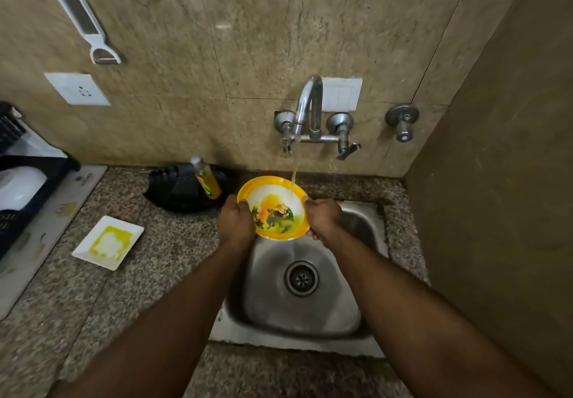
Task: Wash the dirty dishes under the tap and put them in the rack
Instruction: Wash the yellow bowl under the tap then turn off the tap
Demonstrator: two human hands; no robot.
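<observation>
We hold the bowl (274,208) over the back of the sink (369,227), tilted toward us, one hand on each side of its yellow rim. Our left hand (236,219) curls over the left edge, thumb on the rim; our right hand (322,218) grips the right edge, fingers wrapped underneath. The stream from the tap (307,109) lands on the bowl's upper right, near the right hand, and yellow-green residue sits on the inside, low and right.

The rack (28,187) lies well apart to the left, past the dirty plate (108,242) on the counter (148,273). So the left hand is the nearer one for carrying the bowl there, we judge. The bowl is not yet clean, so rinsing looks unfinished.
</observation>
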